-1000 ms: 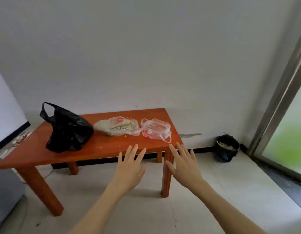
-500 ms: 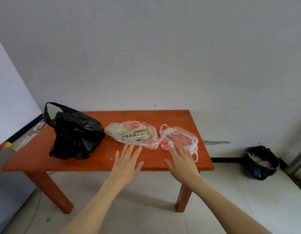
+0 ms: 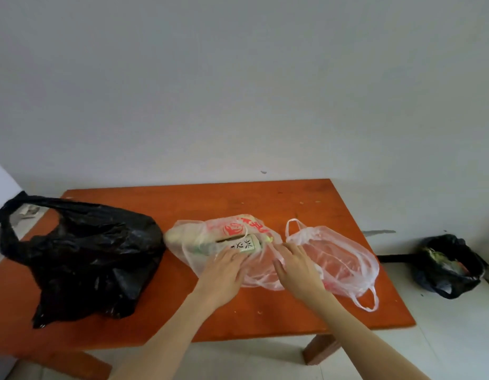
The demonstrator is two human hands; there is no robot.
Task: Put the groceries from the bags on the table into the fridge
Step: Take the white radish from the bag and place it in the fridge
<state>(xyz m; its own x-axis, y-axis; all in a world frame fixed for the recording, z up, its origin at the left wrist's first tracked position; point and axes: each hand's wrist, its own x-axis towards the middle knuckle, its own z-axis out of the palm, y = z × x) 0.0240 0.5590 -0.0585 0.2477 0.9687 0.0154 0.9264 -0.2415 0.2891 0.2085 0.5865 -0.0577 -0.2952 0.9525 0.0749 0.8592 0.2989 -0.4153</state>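
**Plastic bags first, fridge later**

Plastic was under both my hands. My left hand [image 3: 224, 272] lay flat on the middle bag [image 3: 210, 242], fingers spread and a bit bent, on top of a pack with black writing [image 3: 244, 245]. My right hand [image 3: 298, 272] lay on the same bag's thin edge, just beside the clear bag [image 3: 339, 259]. I could not tell if either hand had pinched the plastic or only touched it. Nothing was lifted.

I think I was at the very start: opening the first bag. All the food sat inside the bags. The black bag [image 3: 81, 253] was at my left, untouched. No fridge was in view.

Next I would need to find the bag's mouth, pull it wide, and take out the pack. The plastic looked thin and slippery, so a soft, slow pull seemed best.

My table [image 3: 265, 198] was orange-brown wood with small crumbs on it. It stood against a plain grey wall. On the pale floor at my right sat a bin [image 3: 449, 264] with a black liner.
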